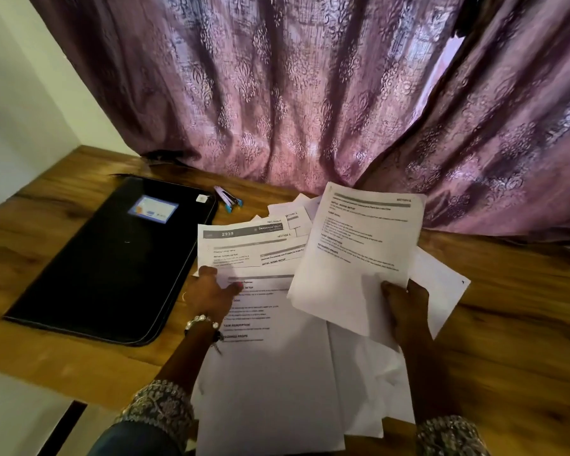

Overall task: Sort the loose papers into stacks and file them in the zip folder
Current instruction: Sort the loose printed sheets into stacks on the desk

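right hand (405, 304) fingers grip a raised sheet (359, 255); left hand (211, 291) fingers press flat on loose papers (277, 373).

embroidered cuffs (160, 408), beaded bracelet (200, 321)
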